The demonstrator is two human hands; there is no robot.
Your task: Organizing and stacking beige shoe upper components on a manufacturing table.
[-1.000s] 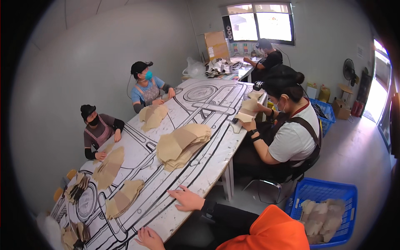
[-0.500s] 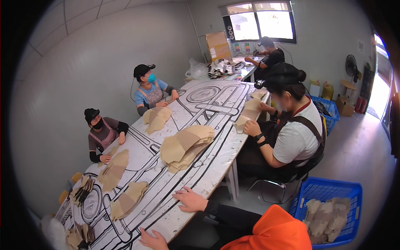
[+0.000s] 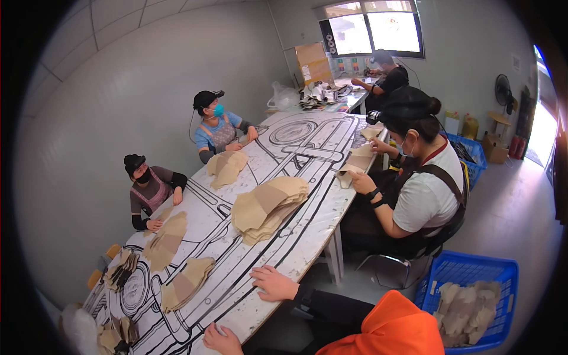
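Observation:
My right hand [image 3: 275, 283] rests palm down on the white table [image 3: 296, 257] with black line drawings, close to its near edge. Its fingers are loosely spread and hold nothing. Lower down, my left hand [image 3: 222, 339] lies at the same edge, fingers apart and nothing in them; the frame's bottom cuts off its wrist. Beyond my right hand sits a large stack of beige fabric pieces [image 3: 269, 208] with a brown middle band. A smaller stack of similar pieces [image 3: 188, 284] lies nearest my left hand. Neither hand touches a stack.
A co-worker in a white shirt [image 3: 431, 195] handles a beige piece [image 3: 358, 158] at the right edge. Two co-workers [image 3: 155, 189] [image 3: 220, 127] sit across the table; another [image 3: 387, 80] works near the window. A blue basket [image 3: 509, 278] holding fabric pieces stands on the floor.
The whole view has shifted slightly to the right. The white-shirted co-worker's head has turned down toward the piece. My hands stay flat on the table.

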